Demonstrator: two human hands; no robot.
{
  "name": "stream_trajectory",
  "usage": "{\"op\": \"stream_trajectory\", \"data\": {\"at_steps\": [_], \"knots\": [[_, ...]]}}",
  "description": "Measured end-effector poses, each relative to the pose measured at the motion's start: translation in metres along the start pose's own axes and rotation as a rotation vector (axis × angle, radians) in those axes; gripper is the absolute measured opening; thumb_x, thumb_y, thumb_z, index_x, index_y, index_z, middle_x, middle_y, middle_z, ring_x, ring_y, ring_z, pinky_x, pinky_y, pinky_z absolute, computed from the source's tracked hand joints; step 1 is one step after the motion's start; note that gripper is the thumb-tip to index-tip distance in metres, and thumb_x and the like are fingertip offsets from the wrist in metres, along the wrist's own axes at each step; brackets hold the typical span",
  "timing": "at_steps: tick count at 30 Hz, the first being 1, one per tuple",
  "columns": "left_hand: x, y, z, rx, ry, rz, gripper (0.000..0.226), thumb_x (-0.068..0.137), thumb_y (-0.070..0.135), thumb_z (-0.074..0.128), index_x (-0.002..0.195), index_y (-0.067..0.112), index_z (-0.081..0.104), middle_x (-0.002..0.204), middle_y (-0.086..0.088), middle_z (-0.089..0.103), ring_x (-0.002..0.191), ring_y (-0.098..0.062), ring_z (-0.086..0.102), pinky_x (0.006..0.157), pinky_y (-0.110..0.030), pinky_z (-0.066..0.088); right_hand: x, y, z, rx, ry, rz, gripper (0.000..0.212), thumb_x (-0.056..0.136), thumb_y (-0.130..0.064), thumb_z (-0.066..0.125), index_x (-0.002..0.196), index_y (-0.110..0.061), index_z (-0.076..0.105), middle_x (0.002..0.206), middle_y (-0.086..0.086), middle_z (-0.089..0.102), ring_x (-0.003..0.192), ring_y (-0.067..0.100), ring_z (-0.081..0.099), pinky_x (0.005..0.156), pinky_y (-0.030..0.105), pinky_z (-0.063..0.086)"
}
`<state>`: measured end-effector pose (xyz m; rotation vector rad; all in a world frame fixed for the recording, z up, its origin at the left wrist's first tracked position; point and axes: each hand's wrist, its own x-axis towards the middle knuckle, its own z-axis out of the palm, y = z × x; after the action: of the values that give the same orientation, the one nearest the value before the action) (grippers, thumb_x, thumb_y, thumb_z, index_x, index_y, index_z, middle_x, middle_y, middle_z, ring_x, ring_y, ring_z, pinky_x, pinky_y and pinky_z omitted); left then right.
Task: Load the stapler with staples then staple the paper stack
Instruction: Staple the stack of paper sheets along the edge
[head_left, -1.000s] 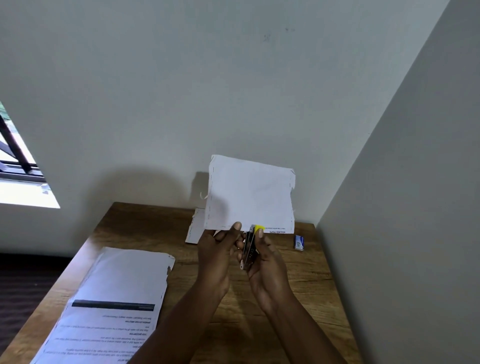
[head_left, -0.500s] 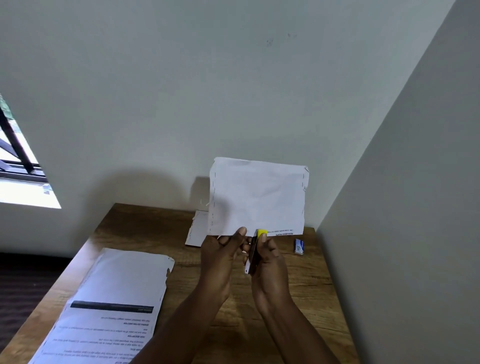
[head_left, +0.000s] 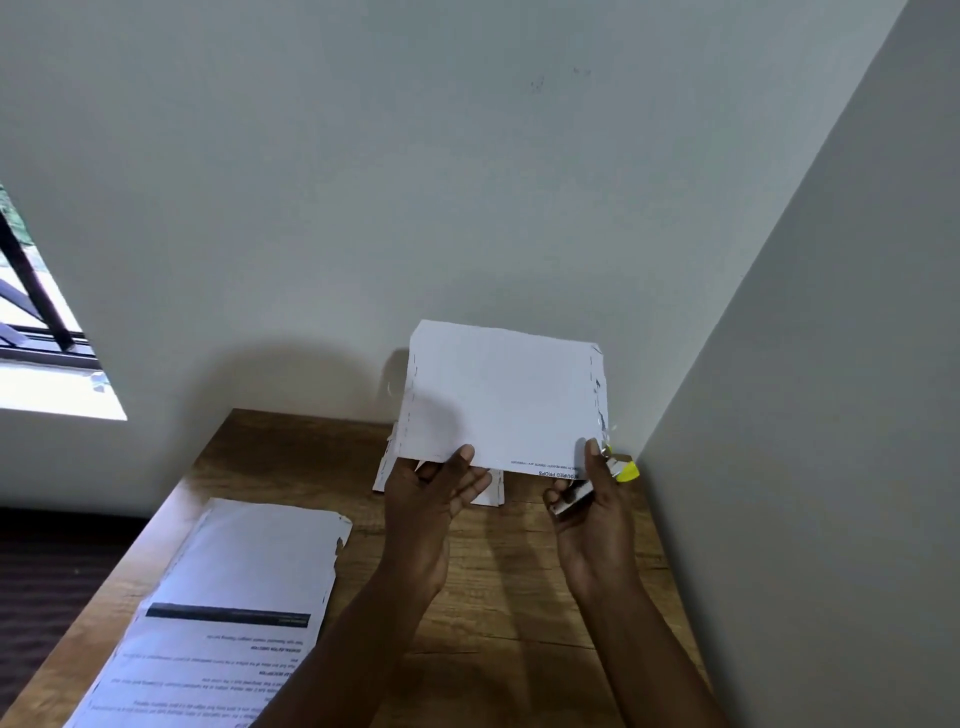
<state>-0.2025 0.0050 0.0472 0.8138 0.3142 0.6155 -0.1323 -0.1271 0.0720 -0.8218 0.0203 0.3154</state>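
Observation:
I hold a white paper stack (head_left: 504, 400) upright above the far end of the wooden desk (head_left: 519, 597); rows of staples run down its left and right edges. My left hand (head_left: 431, 499) pinches its lower left edge. My right hand (head_left: 592, 514) grips a small black and silver stapler (head_left: 574, 496) with a yellow tip (head_left: 627, 470), set at the stack's lower right corner, thumb against the paper. The stapler's jaws are mostly hidden by my fingers.
A second stack of printed pages (head_left: 234, 608) lies on the desk's near left. More white sheets (head_left: 395, 467) rest flat behind my left hand by the wall. Walls close the desk in at the back and right; a window (head_left: 36, 332) is at left.
My right hand has carried the stapler rightwards from the middle of the stack's bottom edge to its lower right corner. The stack has shifted right and slightly up. The blue staple box is now hidden.

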Motion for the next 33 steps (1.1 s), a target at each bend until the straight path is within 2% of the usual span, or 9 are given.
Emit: {"op": "stream_trajectory", "data": {"at_steps": [7, 10, 12, 15, 17, 20, 24, 27, 33], "knots": [[0.001, 0.009, 0.002, 0.112, -0.045, 0.042, 0.048, 0.08, 0.02, 0.071, 0.124, 0.016, 0.053, 0.11, -0.009, 0.068, 0.096, -0.025, 0.072, 0.076, -0.038, 0.061, 0.006, -0.028, -0.001, -0.121, 0.138, -0.114, 0.032, 0.083, 0.011, 0.057, 0.09, -0.02, 0.054, 0.074, -0.001, 0.052, 0.041, 0.005, 0.045, 0.037, 0.017, 0.036], [0.003, 0.013, -0.002, 0.179, -0.071, 0.121, 0.077, 0.072, 0.019, 0.075, 0.138, 0.026, 0.036, 0.106, -0.011, 0.066, 0.095, -0.021, 0.069, 0.081, -0.039, 0.061, 0.006, -0.042, -0.001, -0.131, 0.196, -0.01, 0.029, 0.081, 0.013, 0.051, 0.079, -0.016, 0.05, 0.066, 0.0, 0.047, 0.037, 0.003, 0.045, 0.034, 0.015, 0.033], [0.004, 0.017, -0.006, 0.277, -0.113, 0.159, 0.081, 0.071, 0.02, 0.075, 0.141, 0.032, 0.037, 0.097, -0.006, 0.067, 0.092, -0.016, 0.067, 0.077, -0.032, 0.061, 0.006, -0.051, 0.0, -0.135, 0.223, 0.111, 0.026, 0.084, 0.009, 0.047, 0.07, -0.012, 0.046, 0.055, -0.001, 0.049, 0.033, 0.001, 0.045, 0.032, 0.011, 0.032], [0.005, 0.021, -0.008, 0.418, -0.053, 0.176, 0.037, 0.073, 0.035, 0.071, 0.108, 0.026, 0.067, 0.092, 0.004, 0.068, 0.093, -0.018, 0.062, 0.077, -0.035, 0.056, 0.008, -0.063, 0.0, -0.128, 0.251, 0.259, 0.029, 0.086, 0.005, 0.043, 0.063, -0.011, 0.043, 0.038, -0.005, 0.049, 0.029, -0.001, 0.046, 0.031, 0.007, 0.033], [0.006, 0.02, -0.01, 0.454, 0.01, 0.164, 0.022, 0.073, 0.039, 0.071, 0.089, 0.024, 0.071, 0.082, 0.009, 0.068, 0.088, -0.016, 0.062, 0.081, -0.041, 0.053, 0.007, -0.067, -0.001, -0.137, 0.245, 0.305, 0.03, 0.086, 0.004, 0.044, 0.062, -0.012, 0.044, 0.039, -0.004, 0.049, 0.029, -0.001, 0.047, 0.032, 0.007, 0.035], [0.007, 0.019, -0.01, 0.463, 0.04, 0.127, 0.011, 0.08, 0.04, 0.069, 0.082, 0.028, 0.07, 0.077, 0.014, 0.067, 0.081, -0.005, 0.062, 0.075, -0.032, 0.05, 0.006, -0.069, -0.003, -0.13, 0.253, 0.327, 0.03, 0.089, -0.003, 0.048, 0.061, -0.012, 0.046, 0.046, -0.002, 0.049, 0.029, 0.001, 0.049, 0.032, 0.008, 0.038], [0.005, 0.018, -0.01, 0.431, 0.006, 0.067, 0.016, 0.088, 0.036, 0.063, 0.093, 0.025, 0.073, 0.098, -0.003, 0.072, 0.095, -0.023, 0.063, 0.081, -0.04, 0.052, 0.006, -0.069, -0.005, -0.111, 0.262, 0.332, 0.03, 0.093, -0.012, 0.05, 0.063, -0.011, 0.048, 0.037, -0.003, 0.05, 0.028, 0.002, 0.048, 0.033, 0.009, 0.04], [0.004, 0.019, -0.009, 0.448, 0.011, 0.076, 0.016, 0.087, 0.037, 0.064, 0.086, 0.026, 0.074, 0.084, 0.002, 0.07, 0.081, -0.011, 0.062, 0.072, -0.031, 0.048, 0.007, -0.071, -0.006, -0.111, 0.266, 0.337, 0.029, 0.092, -0.012, 0.05, 0.063, -0.01, 0.048, 0.038, -0.003, 0.05, 0.029, 0.002, 0.048, 0.033, 0.009, 0.04], [0.003, 0.018, -0.012, 0.51, 0.068, 0.146, 0.023, 0.084, 0.045, 0.06, 0.073, 0.029, 0.072, 0.063, 0.005, 0.065, 0.058, -0.008, 0.059, 0.061, -0.028, 0.045, 0.008, -0.07, -0.009, -0.212, 0.203, 0.308, 0.023, 0.09, -0.006, 0.05, 0.069, -0.016, 0.053, 0.045, -0.004, 0.051, 0.031, 0.003, 0.049, 0.033, 0.009, 0.033]]}}
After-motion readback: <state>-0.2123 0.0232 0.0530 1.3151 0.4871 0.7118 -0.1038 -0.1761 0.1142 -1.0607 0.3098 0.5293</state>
